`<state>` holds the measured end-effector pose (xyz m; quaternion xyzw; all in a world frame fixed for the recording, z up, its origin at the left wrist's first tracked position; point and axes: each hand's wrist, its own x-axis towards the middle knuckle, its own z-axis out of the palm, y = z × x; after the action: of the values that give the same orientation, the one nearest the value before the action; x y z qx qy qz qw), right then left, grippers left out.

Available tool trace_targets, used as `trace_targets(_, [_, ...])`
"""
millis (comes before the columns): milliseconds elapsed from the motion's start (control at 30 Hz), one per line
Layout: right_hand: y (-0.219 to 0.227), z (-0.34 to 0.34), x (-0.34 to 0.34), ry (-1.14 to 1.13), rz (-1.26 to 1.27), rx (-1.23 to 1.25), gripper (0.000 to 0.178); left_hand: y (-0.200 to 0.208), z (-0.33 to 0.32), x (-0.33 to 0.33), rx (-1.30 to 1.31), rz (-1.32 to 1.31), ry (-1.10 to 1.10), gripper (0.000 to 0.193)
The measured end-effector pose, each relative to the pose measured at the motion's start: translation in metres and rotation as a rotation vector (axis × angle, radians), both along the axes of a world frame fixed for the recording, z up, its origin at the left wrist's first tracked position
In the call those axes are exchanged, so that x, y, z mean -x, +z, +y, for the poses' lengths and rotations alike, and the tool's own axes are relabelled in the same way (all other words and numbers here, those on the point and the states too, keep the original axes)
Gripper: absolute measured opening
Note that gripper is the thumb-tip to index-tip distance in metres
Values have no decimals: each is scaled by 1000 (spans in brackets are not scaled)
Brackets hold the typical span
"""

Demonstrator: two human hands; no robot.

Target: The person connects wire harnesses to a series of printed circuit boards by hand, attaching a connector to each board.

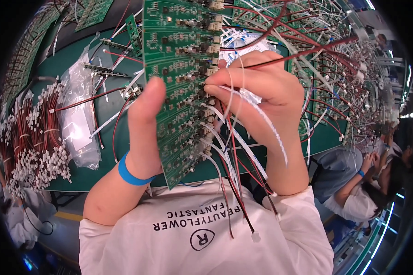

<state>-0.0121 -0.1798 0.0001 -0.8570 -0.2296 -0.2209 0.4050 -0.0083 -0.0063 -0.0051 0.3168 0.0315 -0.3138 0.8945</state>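
Observation:
A tall green circuit board panel [174,101] stands on edge in front of me. My left hand [146,117], with a blue band at its wrist, grips the panel's left side; the thumb lies on its face and the other fingers are hidden behind it. At the right edge, beside a row of cream connectors [214,48], my right hand [268,87] pinches thumb and forefinger together on the end of a white flat cable [273,126]. Whether that end sits in a connector is hidden by the fingertips. More white and red-black cables [234,169] hang from the lower connectors.
Bundles of red-black wires [50,121] with white plugs lie at the left, near a clear plastic bag [80,123]. Several small boards [108,71] lie on the green table mat [85,178]. Wired green boards [307,68] fill the right side. Other people [353,188] sit farther right.

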Motion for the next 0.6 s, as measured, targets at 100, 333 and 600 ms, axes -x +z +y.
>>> trace_targets(100, [-2, -3, -5, 0, 40, -99, 17, -1, 2, -2, 100, 37, -15, 75])
trace_targets(333, [3, 11, 3, -46, 456, -567, 6, 2, 8, -21, 266, 192, -102, 73])
trace_targets(600, [-4, 8, 1, 45, 351, -338, 18, -7, 14, -19, 376, 251, -150, 71])
